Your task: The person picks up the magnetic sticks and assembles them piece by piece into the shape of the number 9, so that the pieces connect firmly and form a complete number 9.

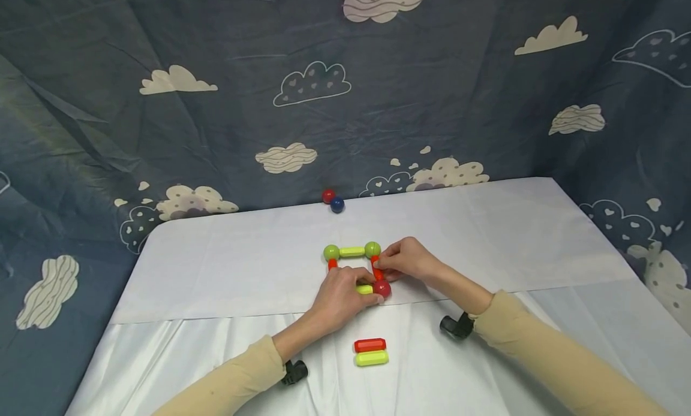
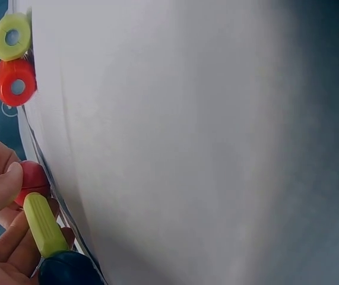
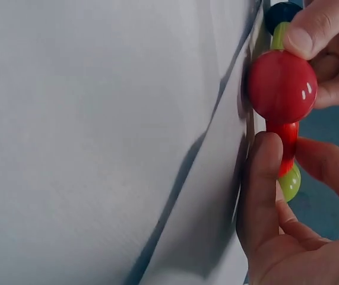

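Observation:
A four-sided frame of toy rods and balls lies on the white table. Two green balls, left and right, form its far corners, with a yellow-green rod between them. At the near right corner is a red ball, which my left hand pinches between thumb and fingers. My right hand pinches the red side rod running back from that ball. Another red rod forms the left side. The near yellow-green rod joins a dark blue ball, hidden by my left hand in the head view.
Nearer the front, a loose red rod and a loose yellow-green rod lie side by side. A red ball and a blue ball sit at the table's back edge, by a dark cloud-patterned cloth.

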The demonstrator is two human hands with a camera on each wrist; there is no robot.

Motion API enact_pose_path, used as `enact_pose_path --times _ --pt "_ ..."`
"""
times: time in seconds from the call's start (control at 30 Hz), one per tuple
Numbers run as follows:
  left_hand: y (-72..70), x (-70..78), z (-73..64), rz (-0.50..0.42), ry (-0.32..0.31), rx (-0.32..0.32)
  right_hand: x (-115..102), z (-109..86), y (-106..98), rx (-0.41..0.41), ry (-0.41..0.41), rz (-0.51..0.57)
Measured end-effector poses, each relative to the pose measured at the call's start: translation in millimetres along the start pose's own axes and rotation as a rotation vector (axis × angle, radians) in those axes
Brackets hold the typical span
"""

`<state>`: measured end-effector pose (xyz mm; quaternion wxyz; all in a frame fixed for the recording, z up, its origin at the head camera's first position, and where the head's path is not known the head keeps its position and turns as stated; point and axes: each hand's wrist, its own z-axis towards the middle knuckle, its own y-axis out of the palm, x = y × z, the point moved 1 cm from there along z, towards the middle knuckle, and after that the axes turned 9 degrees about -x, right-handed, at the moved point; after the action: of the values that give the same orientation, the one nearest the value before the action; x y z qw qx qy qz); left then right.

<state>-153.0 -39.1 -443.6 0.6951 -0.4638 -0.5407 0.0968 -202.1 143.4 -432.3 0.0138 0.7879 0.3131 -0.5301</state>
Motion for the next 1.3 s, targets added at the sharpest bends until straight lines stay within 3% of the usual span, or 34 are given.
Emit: enact_pose_path --times 1.3 --pt "-0.2 -1.4 -1.0 0.018 0.008 -0.003 10.2 -4.2 6.5 0.060 -0.030 0.038"
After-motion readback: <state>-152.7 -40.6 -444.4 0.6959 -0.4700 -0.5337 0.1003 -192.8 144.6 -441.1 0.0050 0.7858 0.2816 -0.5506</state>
